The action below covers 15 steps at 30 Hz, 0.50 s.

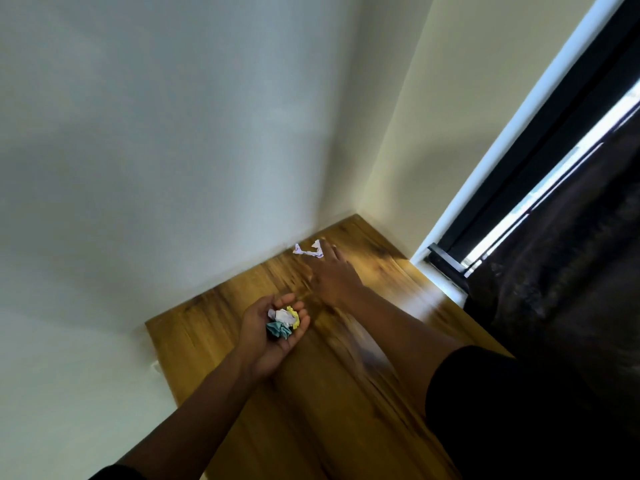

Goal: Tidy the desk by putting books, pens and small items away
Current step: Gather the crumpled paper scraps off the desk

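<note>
My left hand [268, 336] is cupped palm up over the wooden desk [214, 344] and holds crumpled paper scraps [284, 323] in white, yellow and teal. My right hand [334, 275] stretches toward the far corner of the desk, blurred, fingers spread. Its fingertips are at a crumpled white paper scrap [306, 250] lying near the wall. I cannot tell whether the fingers touch it.
White walls [173, 150] meet at the desk's far corner. A window frame [491, 188] and a dark curtain [571, 271] run along the right side. My dark sleeve [502, 410] covers the right forearm near the elbow.
</note>
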Each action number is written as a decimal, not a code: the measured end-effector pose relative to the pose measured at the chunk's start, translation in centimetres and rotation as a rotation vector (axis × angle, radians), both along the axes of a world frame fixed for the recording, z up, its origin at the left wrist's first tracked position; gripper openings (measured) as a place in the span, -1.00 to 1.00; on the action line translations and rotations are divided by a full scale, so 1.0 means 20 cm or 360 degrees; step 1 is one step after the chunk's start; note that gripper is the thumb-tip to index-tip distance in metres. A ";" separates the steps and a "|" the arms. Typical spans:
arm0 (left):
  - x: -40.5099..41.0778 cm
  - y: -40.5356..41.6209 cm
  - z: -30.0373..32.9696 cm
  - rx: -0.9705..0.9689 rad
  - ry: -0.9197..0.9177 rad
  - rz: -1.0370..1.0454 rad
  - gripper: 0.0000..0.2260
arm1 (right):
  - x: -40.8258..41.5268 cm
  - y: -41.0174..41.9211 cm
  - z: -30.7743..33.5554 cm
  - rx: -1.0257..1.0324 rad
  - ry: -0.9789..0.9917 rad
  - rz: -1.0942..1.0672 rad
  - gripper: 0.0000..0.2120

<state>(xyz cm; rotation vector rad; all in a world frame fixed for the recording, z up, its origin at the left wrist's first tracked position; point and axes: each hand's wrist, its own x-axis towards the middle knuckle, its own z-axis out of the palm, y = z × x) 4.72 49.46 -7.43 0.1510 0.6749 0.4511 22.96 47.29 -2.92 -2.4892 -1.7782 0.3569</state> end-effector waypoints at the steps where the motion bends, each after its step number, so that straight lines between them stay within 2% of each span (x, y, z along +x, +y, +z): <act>1: 0.00 0.01 0.00 -0.0004 -0.0006 0.0019 -0.68 | 0.01 0.03 -0.01 -0.0050 -0.0007 -0.0003 -0.42; 4: 0.00 0.03 0.01 -0.0010 0.0003 0.0064 -0.67 | 0.05 0.06 -0.03 -0.0146 -0.0006 -0.0004 -0.45; 7: 0.00 0.03 0.02 -0.0012 0.0017 0.0058 -0.68 | 0.08 0.01 -0.06 -0.0054 -0.0005 0.0025 -0.48; 11: 0.01 0.01 0.03 0.0006 0.0065 0.0026 -0.68 | 0.05 -0.12 -0.03 0.0311 0.0138 0.0004 -0.51; 15: 0.06 -0.04 0.07 -0.0010 0.0081 -0.0010 -0.71 | -0.12 -0.32 0.04 0.0788 0.0367 -0.0216 -0.55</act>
